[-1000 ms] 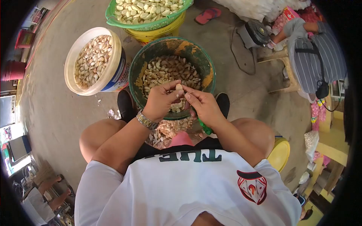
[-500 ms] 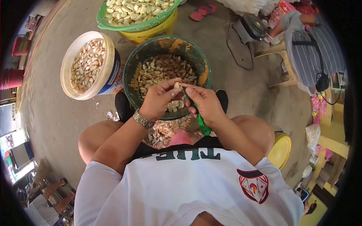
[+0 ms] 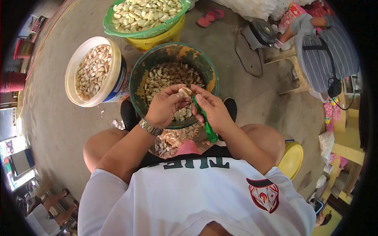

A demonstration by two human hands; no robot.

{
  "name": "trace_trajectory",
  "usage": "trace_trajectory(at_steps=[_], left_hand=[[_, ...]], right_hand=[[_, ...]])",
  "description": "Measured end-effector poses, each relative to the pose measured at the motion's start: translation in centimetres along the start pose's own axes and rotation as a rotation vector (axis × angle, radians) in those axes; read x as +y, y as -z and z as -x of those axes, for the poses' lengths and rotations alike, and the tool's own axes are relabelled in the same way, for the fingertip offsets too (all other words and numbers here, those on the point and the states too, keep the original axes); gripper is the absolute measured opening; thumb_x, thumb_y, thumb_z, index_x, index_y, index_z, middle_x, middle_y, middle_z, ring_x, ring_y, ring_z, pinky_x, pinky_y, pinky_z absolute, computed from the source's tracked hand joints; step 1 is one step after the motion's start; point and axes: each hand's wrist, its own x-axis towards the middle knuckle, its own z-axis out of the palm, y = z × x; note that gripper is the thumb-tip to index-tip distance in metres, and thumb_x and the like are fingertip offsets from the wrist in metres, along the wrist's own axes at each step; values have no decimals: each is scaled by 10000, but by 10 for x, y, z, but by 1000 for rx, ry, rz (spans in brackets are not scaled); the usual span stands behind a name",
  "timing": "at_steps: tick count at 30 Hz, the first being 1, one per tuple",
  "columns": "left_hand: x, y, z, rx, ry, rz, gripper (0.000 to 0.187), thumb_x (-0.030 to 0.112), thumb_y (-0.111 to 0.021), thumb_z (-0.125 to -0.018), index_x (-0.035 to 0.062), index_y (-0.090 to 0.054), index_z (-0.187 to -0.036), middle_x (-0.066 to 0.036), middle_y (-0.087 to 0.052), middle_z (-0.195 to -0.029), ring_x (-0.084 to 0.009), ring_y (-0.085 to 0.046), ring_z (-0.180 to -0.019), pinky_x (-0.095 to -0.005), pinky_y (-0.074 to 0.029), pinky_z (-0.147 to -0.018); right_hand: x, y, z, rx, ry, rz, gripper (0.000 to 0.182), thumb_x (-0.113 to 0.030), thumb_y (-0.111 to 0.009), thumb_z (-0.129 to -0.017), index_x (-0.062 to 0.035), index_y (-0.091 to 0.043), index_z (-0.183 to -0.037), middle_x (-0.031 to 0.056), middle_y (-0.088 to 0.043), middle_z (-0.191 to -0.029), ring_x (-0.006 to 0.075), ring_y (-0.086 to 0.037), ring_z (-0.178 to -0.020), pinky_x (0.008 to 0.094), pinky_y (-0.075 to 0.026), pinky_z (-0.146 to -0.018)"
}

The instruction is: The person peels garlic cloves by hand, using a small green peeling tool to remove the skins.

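Above the near side of a dark green tub [image 3: 214,74], my left hand [image 3: 161,108] pinches a garlic clove [image 3: 184,92] between thumb and fingertips. Papery brownish skin shows on the clove. My right hand [image 3: 215,112] is closed around a knife with a green handle [image 3: 210,133], whose lower end sticks out below the palm. The blade is hard to make out. The right fingertips are right beside the clove. Inside the tub lie many unpeeled garlic cloves [image 3: 173,74], with paler cloves [image 3: 182,114] beneath my hands.
A white bucket [image 3: 71,78] of unpeeled cloves stands left. Beyond it, a green basket [image 3: 157,29] of peeled cloves rests on a yellow bucket [image 3: 169,37]. Peeled skins [image 3: 179,135] lie between my legs. A person sits near a stool [image 3: 291,59] at right; a slipper [image 3: 210,17] lies ahead.
The clove has turned in my left fingers and shows more skin. My right fingertips have lifted slightly and straightened near it. The whole view has shifted slightly.
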Motion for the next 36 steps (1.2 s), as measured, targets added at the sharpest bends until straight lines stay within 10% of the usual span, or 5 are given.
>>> trace_trajectory(at_steps=[21,27,36], left_hand=[[-6,1,1,58,46,41,101,87,-505,-813,45,-519,-904,-18,-559,-815,-97,-535,-707,-213,-450,-648],[-7,4,-1,-36,28,56,147,67,-491,-816,34,-512,-958,-31,-563,-841,-119,-537,-727,-248,-447,-692],[-1,-3,-2,-40,59,43,241,11,-523,-777,35,-481,-1013,-40,-538,-925,-125,-539,-743,-244,-449,-678]], right_hand=[[13,3,-7,75,269,542,277,-203,-481,-840,-29,-546,-1045,-2,-495,-614,46,-428,-508,187,-350,-435],[-3,3,0,49,-181,-148,298,-216,-477,-840,-29,-516,-1069,1,-455,-575,59,-382,-432,198,-305,-361],[-2,-1,2,92,-125,-183,309,-263,-465,-846,-58,-509,-1073,10,-460,-620,74,-388,-445,196,-321,-378]])
